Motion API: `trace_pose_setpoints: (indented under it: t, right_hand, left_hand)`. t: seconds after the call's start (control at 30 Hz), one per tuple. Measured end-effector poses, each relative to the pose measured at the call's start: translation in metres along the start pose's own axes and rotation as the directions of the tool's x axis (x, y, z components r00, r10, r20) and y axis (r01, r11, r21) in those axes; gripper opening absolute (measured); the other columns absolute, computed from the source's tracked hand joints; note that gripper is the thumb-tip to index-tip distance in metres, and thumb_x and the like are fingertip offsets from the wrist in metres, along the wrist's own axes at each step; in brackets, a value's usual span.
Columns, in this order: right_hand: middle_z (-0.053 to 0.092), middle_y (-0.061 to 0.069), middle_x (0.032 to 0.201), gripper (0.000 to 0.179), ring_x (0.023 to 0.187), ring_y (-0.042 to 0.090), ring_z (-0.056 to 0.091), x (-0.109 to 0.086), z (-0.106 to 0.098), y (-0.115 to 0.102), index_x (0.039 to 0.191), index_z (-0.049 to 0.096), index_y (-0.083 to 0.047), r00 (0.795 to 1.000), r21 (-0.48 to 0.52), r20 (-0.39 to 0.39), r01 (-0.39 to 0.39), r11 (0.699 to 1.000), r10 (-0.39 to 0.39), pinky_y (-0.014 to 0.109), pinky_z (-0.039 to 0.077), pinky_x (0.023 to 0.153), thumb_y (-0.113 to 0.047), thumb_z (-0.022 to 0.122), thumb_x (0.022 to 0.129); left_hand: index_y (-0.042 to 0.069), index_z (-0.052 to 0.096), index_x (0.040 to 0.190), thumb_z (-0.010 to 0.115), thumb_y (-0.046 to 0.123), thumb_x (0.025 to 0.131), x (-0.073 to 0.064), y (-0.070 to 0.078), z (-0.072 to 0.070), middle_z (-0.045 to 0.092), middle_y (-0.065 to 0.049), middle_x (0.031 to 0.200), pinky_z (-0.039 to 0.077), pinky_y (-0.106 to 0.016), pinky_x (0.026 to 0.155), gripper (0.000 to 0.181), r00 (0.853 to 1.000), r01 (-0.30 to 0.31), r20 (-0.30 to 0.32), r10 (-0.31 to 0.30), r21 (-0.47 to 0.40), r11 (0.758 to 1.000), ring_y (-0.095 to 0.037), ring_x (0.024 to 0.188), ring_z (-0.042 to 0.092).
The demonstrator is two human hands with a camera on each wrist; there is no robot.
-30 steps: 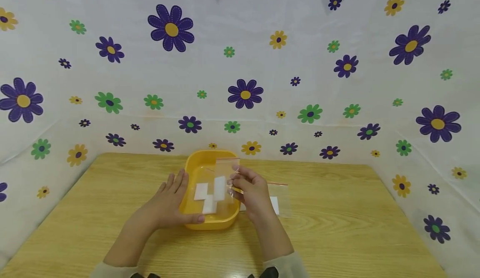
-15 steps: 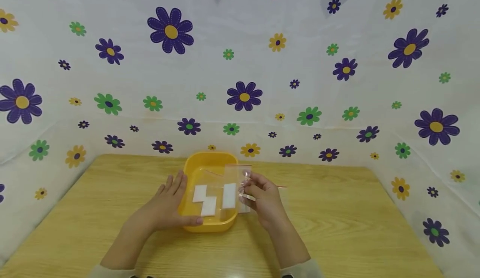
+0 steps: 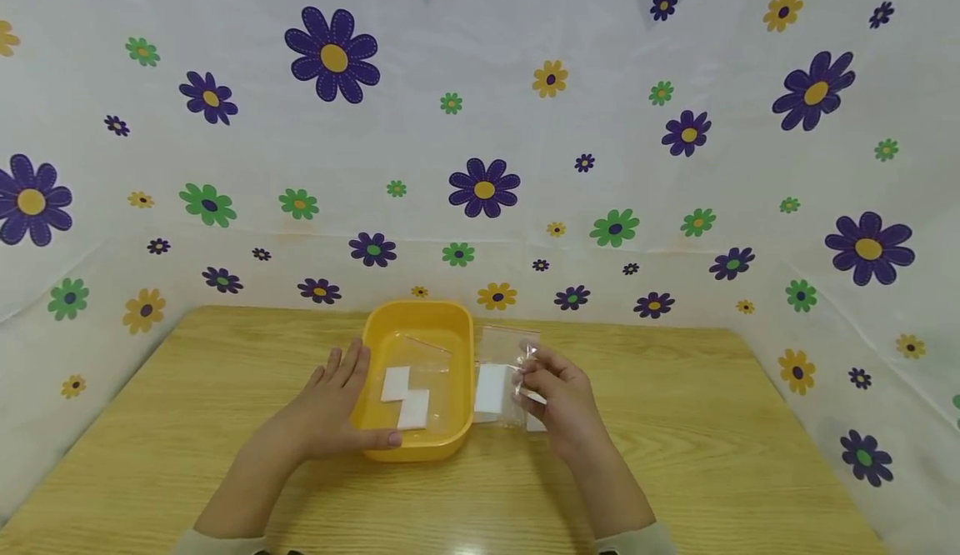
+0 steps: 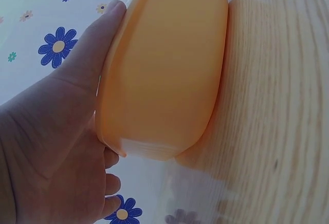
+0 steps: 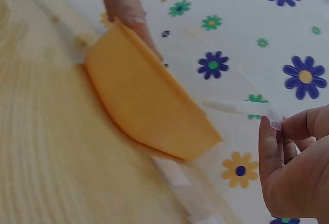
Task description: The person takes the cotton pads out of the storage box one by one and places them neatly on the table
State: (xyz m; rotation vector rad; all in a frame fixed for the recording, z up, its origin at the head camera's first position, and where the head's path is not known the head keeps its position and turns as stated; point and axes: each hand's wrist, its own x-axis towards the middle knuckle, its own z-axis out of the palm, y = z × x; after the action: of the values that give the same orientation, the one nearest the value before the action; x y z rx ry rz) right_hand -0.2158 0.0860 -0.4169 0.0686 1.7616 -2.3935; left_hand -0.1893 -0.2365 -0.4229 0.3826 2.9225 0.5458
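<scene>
In the head view my left hand (image 3: 318, 417) rests at the left side of a yellow plastic basin (image 3: 420, 453), thumb on the near rim and fingers extended along its side. The left wrist view shows that thumb along the rim of the basin (image 4: 169, 70). Just right of the basin, my right hand (image 3: 566, 401) pinches the edge of a clear zip bag (image 3: 491, 388) with a white rectangular piece inside. The right wrist view has the held bag (image 5: 236, 106) edge-on, raised above the table. Inside the basin lie clear bags with white pieces (image 3: 412, 409).
More clear bags with white pieces (image 5: 180, 178) lie on the table right of the basin, partly hidden in the head view behind the held bag and right hand. The wooden table (image 3: 712, 438) ends at a flower-printed cloth (image 3: 637, 122) behind and on both sides.
My right hand has carried the zip bag rightward, from over the basin to beyond its right rim, above the bags on the table. The left hand has stayed at the basin.
</scene>
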Motion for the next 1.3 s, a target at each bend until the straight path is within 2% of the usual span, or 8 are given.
trace_pose_setpoints:
  t: [0.27,0.5,0.7,0.9,0.97,1.17,1.3]
  right_hand:
    - [0.061,0.004,0.097,0.021,0.087,0.014,0.063,0.006,-0.027,-0.019,0.116,0.061,0.001,0.999,-0.027,-0.044,0.019,0.999,-0.021,0.025,0.059,0.075,0.002,0.056,0.095]
    - [0.060,0.001,0.100,0.033,0.088,0.012,0.063,0.008,-0.045,-0.027,0.126,0.063,-0.004,0.998,-0.019,-0.059,-0.005,1.000,0.004,0.023,0.058,0.075,0.004,0.055,0.095]
    - [0.062,0.000,0.099,0.024,0.088,0.012,0.063,0.008,-0.055,-0.035,0.117,0.065,-0.005,0.997,-0.025,-0.074,-0.015,1.000,0.013,0.024,0.057,0.077,0.002,0.055,0.096]
    - [0.064,-0.004,0.094,0.043,0.085,0.009,0.063,0.008,-0.066,-0.041,0.139,0.057,-0.008,0.993,-0.010,-0.107,-0.040,0.999,0.039,0.020,0.056,0.074,0.002,0.052,0.097]
    - [0.064,-0.004,0.093,0.043,0.084,0.009,0.063,0.008,-0.069,-0.043,0.139,0.056,-0.007,0.992,-0.001,-0.116,-0.046,0.999,0.046,0.019,0.055,0.072,0.001,0.052,0.097]
    - [0.064,-0.003,0.096,0.031,0.082,0.008,0.063,0.006,-0.076,-0.047,0.122,0.067,-0.010,0.991,0.039,-0.125,-0.046,0.998,0.051,0.019,0.055,0.070,0.001,0.054,0.097]
    - [0.065,-0.003,0.095,0.030,0.081,0.008,0.063,0.007,-0.079,-0.047,0.111,0.072,-0.016,0.992,0.055,-0.118,-0.037,0.998,0.044,0.018,0.054,0.068,0.002,0.054,0.096]
  left_hand:
    - [-0.003,0.003,0.158,0.063,0.084,0.071,0.000,0.003,-0.001,-0.006,-0.022,0.166,0.007,-0.064,0.119,0.137,1.000,0.015,0.013,-0.015,-0.007,1.000,-0.049,0.150,-0.003]
    - [-0.003,0.002,0.158,0.063,0.083,0.072,0.000,0.004,-0.003,-0.007,-0.022,0.166,0.006,-0.064,0.119,0.136,1.000,0.018,0.023,-0.018,-0.013,1.000,-0.049,0.150,-0.004]
    - [-0.004,0.002,0.158,0.064,0.082,0.072,-0.001,0.003,-0.002,-0.007,-0.023,0.166,0.006,-0.064,0.119,0.137,1.000,0.015,0.015,-0.015,-0.023,1.000,-0.049,0.150,-0.004]
    - [-0.004,0.004,0.158,0.064,0.083,0.072,-0.001,0.001,0.000,-0.004,-0.023,0.166,0.008,-0.065,0.119,0.136,1.000,-0.011,-0.011,0.011,-0.013,1.000,-0.049,0.150,-0.002]
    - [-0.004,0.005,0.158,0.063,0.083,0.071,-0.001,0.000,0.001,-0.004,-0.023,0.166,0.008,-0.065,0.119,0.136,1.000,-0.014,-0.014,0.014,-0.014,1.000,-0.050,0.150,-0.002]
    - [-0.004,0.004,0.158,0.063,0.084,0.070,-0.001,0.000,0.000,-0.004,-0.023,0.166,0.007,-0.065,0.119,0.137,1.000,-0.006,-0.011,0.006,-0.019,1.000,-0.050,0.150,-0.003]
    - [-0.004,0.003,0.158,0.063,0.083,0.071,0.000,0.000,0.000,-0.005,-0.023,0.166,0.008,-0.065,0.119,0.137,1.000,-0.007,-0.009,0.007,-0.018,1.000,-0.049,0.150,-0.003]
